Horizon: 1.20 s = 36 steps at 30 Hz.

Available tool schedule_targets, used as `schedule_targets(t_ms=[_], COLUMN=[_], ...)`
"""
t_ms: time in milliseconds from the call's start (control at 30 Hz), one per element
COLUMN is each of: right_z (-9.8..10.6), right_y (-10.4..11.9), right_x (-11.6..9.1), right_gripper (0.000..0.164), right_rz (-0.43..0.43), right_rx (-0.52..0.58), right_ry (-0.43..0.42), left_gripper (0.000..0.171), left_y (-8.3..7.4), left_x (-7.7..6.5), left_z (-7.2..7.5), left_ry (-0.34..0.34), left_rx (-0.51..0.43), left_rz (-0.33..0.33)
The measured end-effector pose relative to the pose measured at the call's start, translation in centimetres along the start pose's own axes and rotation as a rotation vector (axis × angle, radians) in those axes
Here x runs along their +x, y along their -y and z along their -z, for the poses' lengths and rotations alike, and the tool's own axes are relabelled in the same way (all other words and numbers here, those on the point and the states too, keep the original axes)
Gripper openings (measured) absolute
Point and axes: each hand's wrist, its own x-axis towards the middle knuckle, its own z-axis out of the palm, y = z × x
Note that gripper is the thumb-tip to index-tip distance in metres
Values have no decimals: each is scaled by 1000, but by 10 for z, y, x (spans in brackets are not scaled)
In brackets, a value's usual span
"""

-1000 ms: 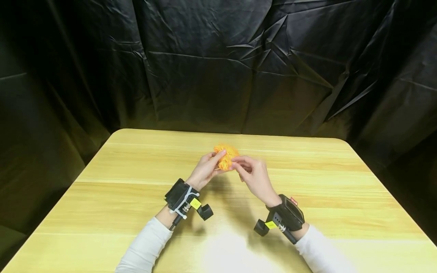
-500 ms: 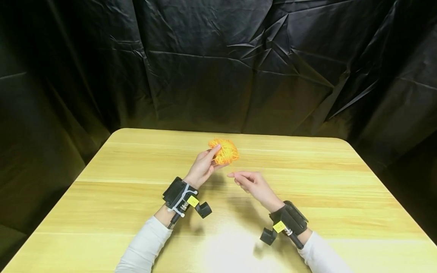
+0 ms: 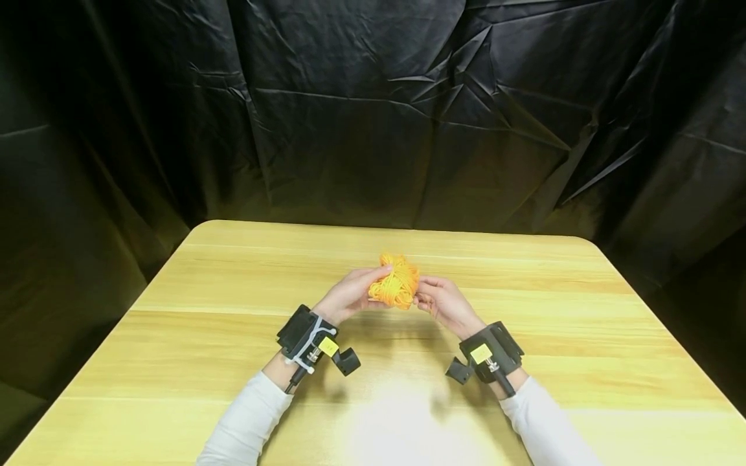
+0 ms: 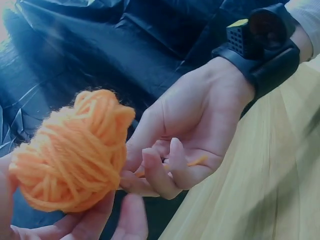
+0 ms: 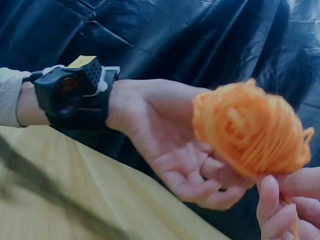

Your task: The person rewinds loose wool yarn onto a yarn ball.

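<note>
A ball of orange yarn [image 3: 401, 286] is held up above the table by my left hand [image 3: 348, 295]. The thumb lies over its near left side, and in the right wrist view the left fingers reach beneath the ball [image 5: 250, 127]. My right hand [image 3: 447, 305] is at the ball's right side, its fingertips close against the wound strands. It pinches a loose yarn strand [image 5: 295, 225] leading down from the ball. In the left wrist view the tail of that strand [image 4: 199, 161] crosses the right hand's curled fingers.
A light wooden table [image 3: 175, 362] spreads beneath both hands. Behind it hangs a creased black sheet [image 3: 350, 129]. Each wrist wears a black strap with a small camera, the left one [image 3: 348, 361] and the right one [image 3: 458, 371] jutting inward.
Half a second ago my right hand was apart from the ball, lower right; now it is back beside it. The left hand has brought the ball slightly nearer and rightward, turning it.
</note>
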Motion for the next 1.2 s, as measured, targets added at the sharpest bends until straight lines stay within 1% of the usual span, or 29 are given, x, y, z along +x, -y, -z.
schedule_targets(t_ms=[100,200,267,333,400,467,567,633,700,767,833,867,1000,1067,1100,1200], right_z=[0,3,4,4,2,-1,-5,-6,-5,-5,-3,-3,1,2,2,3], right_y=[4,7,9,12,15,18,19,17,12,4,-4,-8,-20,-23,-24,-25], right_x=[2,3,3,2,0,-3,-5,-4,-2,0,2,3,6,7,8,9], right_gripper=[22,27,31,38,43,47,43,38,33,30,27,25,19,17,17,17], right_rz=[-14,-17,-15,-4,12,39,93,122,128,113,70,45,-27,-45,-51,-79], right_rx=[-46,-87,-119,-189,-296,-445,-637,-711,-730,-712,-678,-661,-640,-650,-660,-661], right_ry=[-35,-42,-49,-51,-65,-71,-73,-77,-89,-102,-121,-131,-184,-208,-217,-233], left_gripper=[46,44,43,43,41,40,39,39,38,38,38,39,40,38,37,37], left_y=[1,2,3,4,5,6,9,12,16,22,28,32,39,40,39,37], left_x=[1,2,1,1,0,1,4,7,11,15,18,19,22,22,22,23], left_z=[1,1,2,2,2,3,5,6,8,11,13,14,12,10,8,5], left_ry=[65,117,135,136,127,112,76,56,38,26,14,28,-5,-41,-82,-162], left_rx=[5,9,20,38,52,59,91,130,176,206,230,235,296,339,371,480], left_rz=[0,15,31,42,49,49,54,56,65,68,78,69,82,84,99,94])
